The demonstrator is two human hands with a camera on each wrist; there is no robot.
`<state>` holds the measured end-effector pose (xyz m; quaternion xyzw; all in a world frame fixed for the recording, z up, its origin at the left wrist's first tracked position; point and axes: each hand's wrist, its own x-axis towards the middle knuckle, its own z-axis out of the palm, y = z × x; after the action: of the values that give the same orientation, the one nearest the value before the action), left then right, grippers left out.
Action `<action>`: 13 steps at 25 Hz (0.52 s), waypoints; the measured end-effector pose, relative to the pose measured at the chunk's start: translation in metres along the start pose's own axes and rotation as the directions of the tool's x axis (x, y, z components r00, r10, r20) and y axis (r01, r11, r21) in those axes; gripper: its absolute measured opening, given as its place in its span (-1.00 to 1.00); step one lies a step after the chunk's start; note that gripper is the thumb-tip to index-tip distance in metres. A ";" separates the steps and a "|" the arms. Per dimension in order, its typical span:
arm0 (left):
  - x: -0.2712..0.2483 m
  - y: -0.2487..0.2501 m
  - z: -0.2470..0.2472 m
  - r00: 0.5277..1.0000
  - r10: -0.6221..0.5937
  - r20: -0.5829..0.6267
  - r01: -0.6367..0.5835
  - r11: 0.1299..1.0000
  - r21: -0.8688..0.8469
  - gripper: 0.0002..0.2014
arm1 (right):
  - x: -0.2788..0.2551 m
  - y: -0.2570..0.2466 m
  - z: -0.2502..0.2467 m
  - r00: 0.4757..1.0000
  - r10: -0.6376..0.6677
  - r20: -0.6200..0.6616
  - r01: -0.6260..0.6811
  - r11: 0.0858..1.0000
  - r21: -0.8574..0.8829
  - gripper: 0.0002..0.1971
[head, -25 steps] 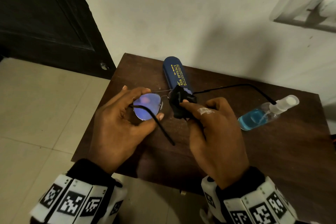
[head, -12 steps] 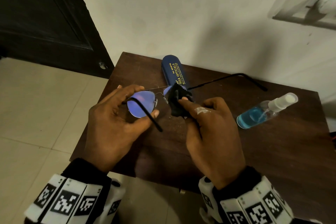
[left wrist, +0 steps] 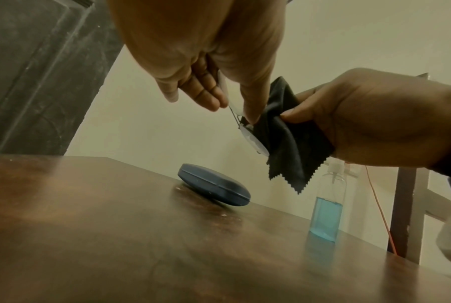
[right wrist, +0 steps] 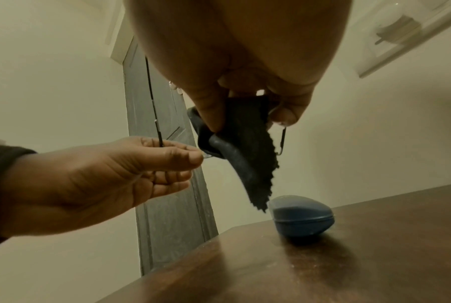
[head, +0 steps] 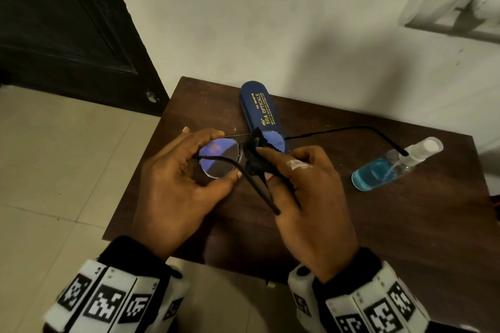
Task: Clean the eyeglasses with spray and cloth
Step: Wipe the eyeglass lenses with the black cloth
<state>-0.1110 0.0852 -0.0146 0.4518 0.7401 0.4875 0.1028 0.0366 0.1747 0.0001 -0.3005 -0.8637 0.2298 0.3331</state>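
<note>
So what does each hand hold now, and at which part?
Left hand pinches the thin metal-framed eyeglasses by one lens's rim. Right hand pinches the black zigzag-edged cloth folded over the other lens.

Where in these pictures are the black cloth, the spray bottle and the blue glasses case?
black cloth (left wrist: 286,143), left wrist view, on the middle of the hanging fabric.
spray bottle (head: 374,173), head view, on the blue liquid in its body.
blue glasses case (right wrist: 300,215), right wrist view, on its rounded near end.
</note>
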 end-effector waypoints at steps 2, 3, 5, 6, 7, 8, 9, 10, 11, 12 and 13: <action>0.000 -0.001 0.001 0.998 0.059 0.017 -0.059 0.997 0.050 -0.50 | 0.001 0.004 -0.001 1.000 0.003 -0.001 -0.003 1.000 -0.007 -0.59; 0.000 0.000 0.002 0.999 0.048 0.019 -0.048 0.998 0.028 -0.50 | 0.001 0.004 -0.002 1.000 -0.002 0.003 0.002 1.000 -0.002 -0.59; -0.002 0.001 0.002 0.998 0.048 0.039 -0.049 0.998 0.026 -0.51 | 0.001 0.003 -0.002 1.000 -0.010 0.028 0.009 1.000 0.027 -0.59; -0.002 0.000 0.002 0.998 0.051 0.034 -0.053 0.998 0.041 -0.52 | 0.002 0.003 -0.003 0.999 -0.009 0.042 0.007 0.999 0.053 -0.59; -0.002 -0.002 0.002 0.999 0.031 0.029 -0.031 0.999 0.030 -0.53 | 0.003 0.003 -0.005 0.999 -0.011 0.053 0.007 0.998 0.068 -0.59; -0.002 -0.001 0.000 0.999 -0.010 0.031 0.010 1.000 -0.003 -0.57 | 0.004 0.005 -0.006 0.998 -0.022 0.059 0.019 0.998 0.055 -0.61; -0.001 -0.001 -0.002 0.999 -0.029 0.022 0.029 1.000 0.001 -0.56 | 0.005 0.007 -0.007 0.997 -0.038 0.063 0.037 0.999 0.016 -0.61; 0.000 -0.001 -0.004 1.000 -0.012 0.010 0.012 1.000 0.015 -0.52 | 0.005 0.008 -0.008 0.996 -0.058 0.067 0.060 0.998 -0.027 -0.59; 0.002 -0.002 -0.005 1.000 -0.012 0.001 0.012 0.999 0.032 -0.51 | 0.005 0.009 -0.008 0.996 -0.064 0.069 0.067 0.997 -0.039 -0.58; 0.001 -0.003 -0.006 1.000 -0.016 -0.001 0.016 1.000 0.003 -0.52 | 0.004 0.009 -0.007 0.996 -0.046 0.074 0.047 0.999 -0.011 -0.58; 0.002 -0.003 -0.005 1.000 -0.020 0.018 0.020 1.000 -0.021 -0.54 | 0.003 0.009 -0.007 0.996 -0.009 0.088 0.005 0.999 0.048 -0.58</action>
<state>-0.1167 0.0836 -0.0141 0.4477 0.7383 0.4902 0.1191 0.0423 0.1845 0.0009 -0.2788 -0.8729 0.2624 0.3025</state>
